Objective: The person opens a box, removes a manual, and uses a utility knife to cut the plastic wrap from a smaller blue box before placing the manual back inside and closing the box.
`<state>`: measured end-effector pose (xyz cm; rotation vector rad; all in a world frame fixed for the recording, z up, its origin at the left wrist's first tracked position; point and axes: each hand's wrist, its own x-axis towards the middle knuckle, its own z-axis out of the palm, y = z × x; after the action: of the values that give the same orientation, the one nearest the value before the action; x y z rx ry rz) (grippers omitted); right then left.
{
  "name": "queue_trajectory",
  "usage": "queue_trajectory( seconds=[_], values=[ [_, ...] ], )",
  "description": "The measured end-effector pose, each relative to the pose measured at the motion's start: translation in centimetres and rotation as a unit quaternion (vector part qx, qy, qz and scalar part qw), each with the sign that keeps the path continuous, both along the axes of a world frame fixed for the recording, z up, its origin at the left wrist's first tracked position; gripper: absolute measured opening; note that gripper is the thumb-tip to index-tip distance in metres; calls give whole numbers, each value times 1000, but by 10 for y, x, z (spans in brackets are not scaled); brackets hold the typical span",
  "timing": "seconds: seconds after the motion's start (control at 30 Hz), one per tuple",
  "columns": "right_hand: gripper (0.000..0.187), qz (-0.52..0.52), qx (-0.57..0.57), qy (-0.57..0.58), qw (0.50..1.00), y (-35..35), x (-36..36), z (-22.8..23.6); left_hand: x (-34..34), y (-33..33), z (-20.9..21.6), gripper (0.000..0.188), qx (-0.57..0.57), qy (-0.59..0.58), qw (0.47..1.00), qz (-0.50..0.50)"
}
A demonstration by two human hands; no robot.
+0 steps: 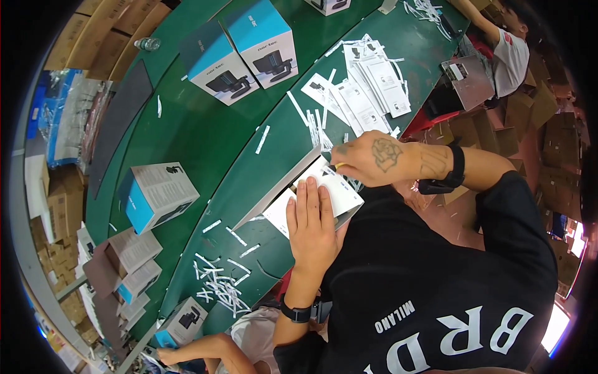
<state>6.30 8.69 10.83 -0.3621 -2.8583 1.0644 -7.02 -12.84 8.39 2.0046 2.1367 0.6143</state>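
Observation:
A white cardboard box [341,198] sits in front of me at the table's near edge, with a long grey-white flap [274,192] standing up on its far side. My left hand [313,234] lies flat across the box's white top, fingers stretched out. At the box's right-hand end, my right hand [372,159] is closed in a pinch. A bit of something small and yellow [340,165] shows between its fingers; its kind is hidden. The box's contents cannot be seen.
Printed leaflets [374,87] and paper strips [221,290] lie on the green table [237,159]. Blue-and-white product boxes [265,47] stand beyond, another box [161,196] to the left. A co-worker's arm [205,349] reaches in at lower left; another person [511,62] sits at upper right.

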Motion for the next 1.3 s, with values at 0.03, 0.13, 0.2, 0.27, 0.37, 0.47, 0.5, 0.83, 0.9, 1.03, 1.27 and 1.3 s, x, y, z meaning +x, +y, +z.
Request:
queue_trajectory(
  seconds=[0.03,0.13,0.2,0.27,0.37,0.47,0.5,0.83,0.9,1.03,1.27,1.3],
  values=[
    [19,-1,16,-16,1000,0,-4,4,0,0,-1,87,6,-5,1000,2],
    [22,-1,50,-48,998,-3,-12,10,0,0,0,87,7,-13,1000,3],
    [27,3,101,-37,994,-7,-14,7,1,0,1,87,-3,-20,1000,3],
    [31,11,126,-31,991,-5,-11,7,0,-1,1,87,-3,-27,1000,6],
    [42,200,-279,-180,922,13,-1,32,-3,0,1,86,-4,-38,999,25],
    [33,391,-318,-253,826,35,21,47,-2,1,1,84,6,-38,999,16],
    [33,399,-317,-259,820,36,24,52,-1,1,0,84,5,-41,999,27],
    [20,127,4,-14,992,-67,-73,49,29,-26,-32,44,140,39,988,48],
    [20,129,13,-13,992,-82,-83,34,34,-31,-38,41,182,29,982,50],
    [17,136,30,1,990,-85,-94,21,31,-30,-42,38,226,29,972,52],
    [14,100,-70,-122,985,-91,-102,21,34,-29,-50,34,255,1,965,66],
    [16,80,-101,-128,983,-92,-101,17,34,-29,-52,34,257,-1,964,68]
  ],
)
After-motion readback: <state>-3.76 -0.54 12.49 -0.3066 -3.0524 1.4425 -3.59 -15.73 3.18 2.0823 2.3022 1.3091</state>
